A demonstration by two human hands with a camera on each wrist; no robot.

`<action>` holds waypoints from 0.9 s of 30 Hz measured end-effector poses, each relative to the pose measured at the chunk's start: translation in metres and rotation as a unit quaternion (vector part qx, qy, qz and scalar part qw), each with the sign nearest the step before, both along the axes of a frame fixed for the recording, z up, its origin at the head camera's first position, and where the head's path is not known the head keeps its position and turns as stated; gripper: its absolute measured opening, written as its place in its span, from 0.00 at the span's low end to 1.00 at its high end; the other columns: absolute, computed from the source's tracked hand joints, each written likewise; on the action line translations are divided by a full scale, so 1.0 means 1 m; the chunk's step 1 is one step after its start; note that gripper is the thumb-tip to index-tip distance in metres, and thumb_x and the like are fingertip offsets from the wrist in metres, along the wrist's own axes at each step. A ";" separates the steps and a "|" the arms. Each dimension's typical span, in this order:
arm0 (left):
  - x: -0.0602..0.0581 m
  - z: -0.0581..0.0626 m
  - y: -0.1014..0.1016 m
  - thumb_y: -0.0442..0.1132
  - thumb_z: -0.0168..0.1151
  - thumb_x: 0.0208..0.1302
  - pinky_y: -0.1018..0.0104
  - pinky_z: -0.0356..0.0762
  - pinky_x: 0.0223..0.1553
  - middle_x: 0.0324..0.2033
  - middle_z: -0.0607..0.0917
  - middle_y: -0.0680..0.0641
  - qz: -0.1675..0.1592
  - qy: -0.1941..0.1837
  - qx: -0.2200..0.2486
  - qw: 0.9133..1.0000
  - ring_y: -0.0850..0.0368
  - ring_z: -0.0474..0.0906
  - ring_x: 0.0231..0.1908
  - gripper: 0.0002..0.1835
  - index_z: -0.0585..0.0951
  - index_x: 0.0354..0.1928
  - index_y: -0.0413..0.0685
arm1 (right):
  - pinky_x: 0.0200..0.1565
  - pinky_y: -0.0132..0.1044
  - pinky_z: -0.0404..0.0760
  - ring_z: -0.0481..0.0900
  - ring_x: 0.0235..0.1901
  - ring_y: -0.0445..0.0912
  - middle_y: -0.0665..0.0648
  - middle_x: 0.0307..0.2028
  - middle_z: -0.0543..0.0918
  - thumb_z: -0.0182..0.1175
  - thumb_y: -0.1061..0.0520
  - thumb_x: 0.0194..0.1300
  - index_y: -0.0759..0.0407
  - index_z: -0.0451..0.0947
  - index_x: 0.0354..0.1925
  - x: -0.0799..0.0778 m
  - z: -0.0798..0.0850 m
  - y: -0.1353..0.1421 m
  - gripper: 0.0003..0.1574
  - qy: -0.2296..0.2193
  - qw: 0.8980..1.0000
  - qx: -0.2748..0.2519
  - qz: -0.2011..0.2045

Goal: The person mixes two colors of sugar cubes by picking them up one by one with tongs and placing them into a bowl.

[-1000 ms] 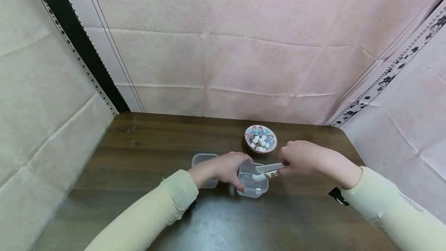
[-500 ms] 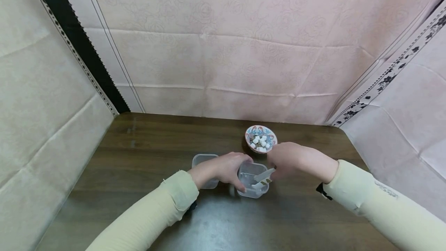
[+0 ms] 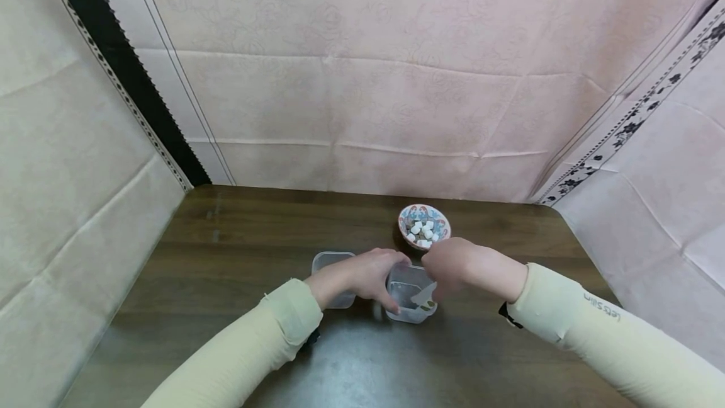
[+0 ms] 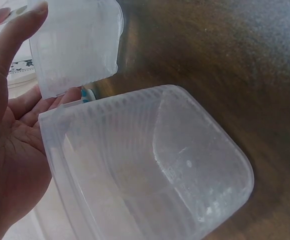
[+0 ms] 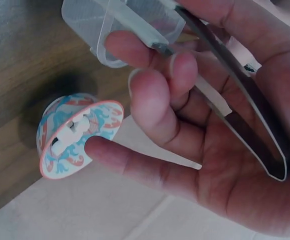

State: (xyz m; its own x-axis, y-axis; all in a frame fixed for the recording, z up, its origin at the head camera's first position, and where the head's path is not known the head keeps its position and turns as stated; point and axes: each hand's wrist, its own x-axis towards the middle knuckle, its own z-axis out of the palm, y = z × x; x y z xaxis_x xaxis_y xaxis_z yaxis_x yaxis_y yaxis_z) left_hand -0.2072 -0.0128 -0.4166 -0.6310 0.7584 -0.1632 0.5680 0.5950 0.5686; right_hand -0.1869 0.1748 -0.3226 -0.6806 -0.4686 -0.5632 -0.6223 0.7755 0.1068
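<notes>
My left hand [image 3: 370, 272] grips a clear plastic container [image 3: 399, 291], thumb on the near side and fingers on the far side. My right hand [image 3: 457, 263] holds metal tongs [image 5: 250, 92] with whitish tips, the bend of the tongs lying against the palm. Their tips [image 3: 425, 296] overlap the inside of the held container at its right side. Just beyond the right hand stands a small patterned bowl [image 3: 412, 211] with several small white cubes [image 5: 70, 134] in it. The right fingers hide part of the tongs in the head view.
A second clear container [image 4: 135, 165] stands to the left, partly under the left wrist. Everything is on a dark wooden table [image 3: 255, 238]. Pale cloth [image 3: 362, 99] hangs behind the table and along both sides.
My right hand has moved left with the tongs, closer over the held container, and the tongs now slant more steeply into it. The left hand, its container and the bowl stay put.
</notes>
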 end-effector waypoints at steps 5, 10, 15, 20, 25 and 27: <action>0.000 0.000 0.000 0.51 0.86 0.54 0.59 0.69 0.74 0.69 0.80 0.49 0.003 -0.002 0.000 1.000 0.51 0.71 0.71 0.47 0.74 0.74 0.46 | 0.34 0.42 0.84 0.75 0.26 0.42 0.48 0.27 0.81 0.80 0.46 0.60 0.56 0.83 0.39 0.005 -0.003 -0.004 0.20 0.024 1.000 0.015 0.008; -0.001 -0.001 0.000 0.51 0.86 0.54 0.58 0.70 0.73 0.69 0.80 0.49 0.004 -0.005 0.001 1.000 0.52 0.72 0.70 0.46 0.75 0.73 0.47 | 0.33 0.42 0.85 0.76 0.25 0.43 0.48 0.24 0.81 0.81 0.45 0.59 0.55 0.85 0.37 0.009 -0.004 -0.006 0.19 0.048 0.998 0.023 0.029; -0.001 -0.001 0.001 0.51 0.86 0.54 0.58 0.71 0.72 0.68 0.80 0.49 0.004 -0.006 0.000 1.000 0.52 0.72 0.69 0.46 0.75 0.73 0.47 | 0.31 0.40 0.81 0.73 0.23 0.42 0.47 0.23 0.79 0.81 0.46 0.59 0.54 0.85 0.33 0.010 -0.004 -0.002 0.17 0.055 0.998 0.011 0.042; -0.001 -0.001 0.001 0.51 0.86 0.54 0.58 0.70 0.73 0.68 0.80 0.49 0.003 -0.004 -0.001 1.000 0.53 0.72 0.69 0.46 0.75 0.73 0.47 | 0.24 0.38 0.71 0.66 0.20 0.41 0.45 0.18 0.74 0.79 0.49 0.60 0.51 0.79 0.23 0.010 -0.002 0.008 0.19 0.068 0.996 -0.021 0.049; -0.001 -0.001 0.001 0.50 0.86 0.54 0.59 0.71 0.72 0.67 0.80 0.50 0.002 -0.007 0.001 1.000 0.54 0.73 0.68 0.46 0.75 0.73 0.47 | 0.22 0.36 0.64 0.61 0.18 0.40 0.41 0.13 0.68 0.78 0.50 0.58 0.47 0.75 0.16 0.010 0.004 0.020 0.23 0.077 0.993 -0.072 0.058; -0.002 -0.002 0.001 0.50 0.86 0.54 0.59 0.71 0.72 0.67 0.80 0.50 0.001 -0.008 0.000 1.000 0.54 0.73 0.68 0.46 0.75 0.73 0.47 | 0.22 0.36 0.64 0.61 0.18 0.40 0.40 0.13 0.68 0.77 0.51 0.57 0.45 0.76 0.15 0.009 0.006 0.024 0.22 0.078 0.991 -0.093 0.061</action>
